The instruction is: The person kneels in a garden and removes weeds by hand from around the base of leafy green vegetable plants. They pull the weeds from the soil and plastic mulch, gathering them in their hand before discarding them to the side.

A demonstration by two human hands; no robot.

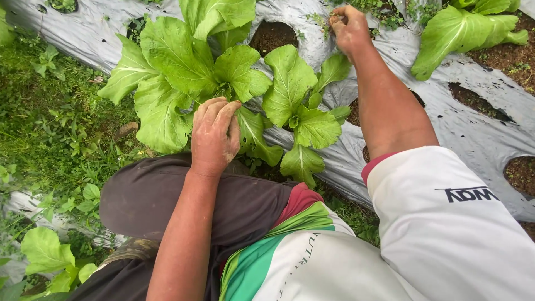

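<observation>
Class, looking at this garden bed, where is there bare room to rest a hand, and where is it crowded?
Bare plastic mulch lies free right of the right hand, below the far leafy plant. It is crowded around the left hand, among the big leafy greens.

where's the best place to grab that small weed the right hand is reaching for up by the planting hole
Low on the stems, where the weed comes out at the edge of the silver plastic mulch. It is small and thin, so leaf tips would probably tear. Come from above with pinched fingertips, as the right hand does; the leafy green plant crowds the near side.
</observation>
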